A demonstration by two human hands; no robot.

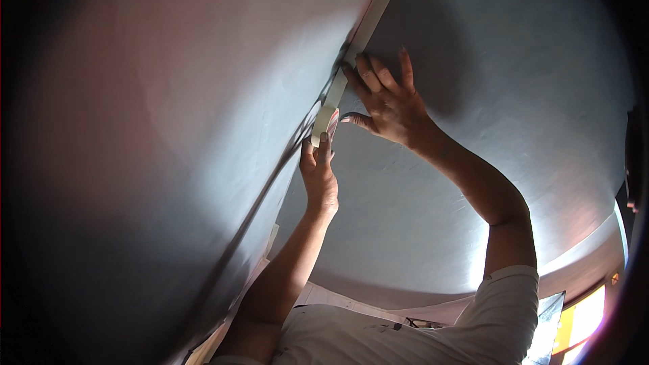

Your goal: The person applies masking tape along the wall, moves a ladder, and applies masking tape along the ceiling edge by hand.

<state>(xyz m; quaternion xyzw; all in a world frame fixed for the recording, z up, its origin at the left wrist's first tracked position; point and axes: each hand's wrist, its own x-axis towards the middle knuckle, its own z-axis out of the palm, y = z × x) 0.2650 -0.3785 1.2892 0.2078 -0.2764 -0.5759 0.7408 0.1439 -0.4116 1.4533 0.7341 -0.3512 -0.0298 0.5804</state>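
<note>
A roll of pale masking tape (322, 126) is pinched between the thumb and fingers of my left hand (320, 179). From the roll, an unwound strip of tape (380, 8) runs upward along the corner where two painted surfaces meet. My right hand (395, 105) is raised beside that strip, its fingers spread and its thumb pointing toward the roll. Its leftmost fingertips are at the strip's edge, and whether they press on it is hard to tell. The roll's inner side shows a reddish band.
A broad pale surface (169, 108) fills the left, and a grey-blue one (433, 230) the right. Shadows of my arms fall across both. A bright window (585, 318) with a yellow part stands at the lower right. A dark object (633, 155) is at the right rim.
</note>
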